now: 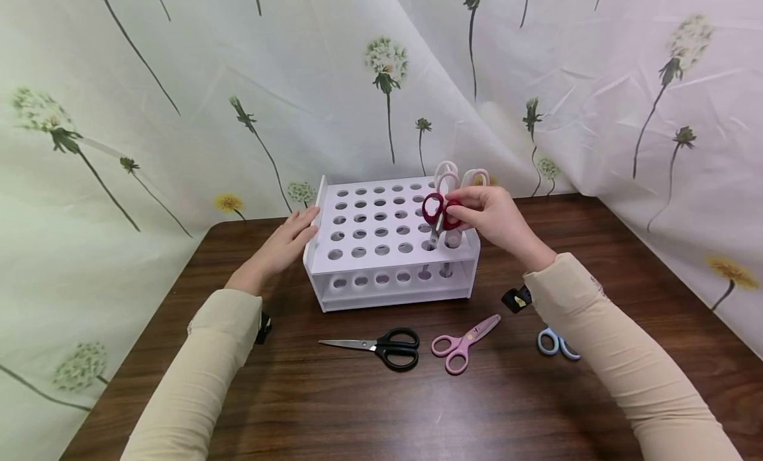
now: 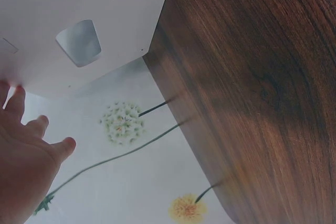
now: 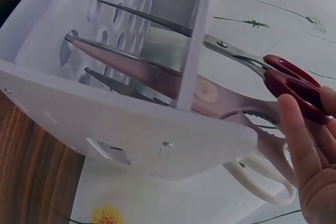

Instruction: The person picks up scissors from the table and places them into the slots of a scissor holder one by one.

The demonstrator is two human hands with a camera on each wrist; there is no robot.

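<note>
Head view: right hand (image 1: 490, 216) pinches dark red scissors (image 1: 438, 225) by one handle loop, thumb and fingers together on it. Scissors sit point-down in the white rack (image 1: 390, 260), front row, second hole from the right; blades run through the top plate to the lower shelf. Left hand (image 1: 285, 241) holds nothing, fingers straight, apart from the thumb, resting against the rack's left side panel. More scissors with pale handles stand at the rack's right end. On the brown table (image 1: 298, 408), in front: black scissors (image 1: 384, 347), pink scissors (image 1: 461, 344), blue scissors (image 1: 558, 342) partly hidden by the right sleeve (image 1: 572, 302). Flower-print cloth (image 1: 334, 83) behind.

Left wrist view: left hand spread, fingertips at the rack's side panel, which has a cutout (image 2: 80, 43). Red scissors not visible here.

Right wrist view: fingers at the dark red handle, blades slightly parted, tip at a lower-shelf hole. Pale pink scissors (image 3: 206, 90) just beside, also through the rack, with a white handle (image 3: 262, 196) behind them. Exact grip of the thumb is cut off at the edge, can't tell.
</note>
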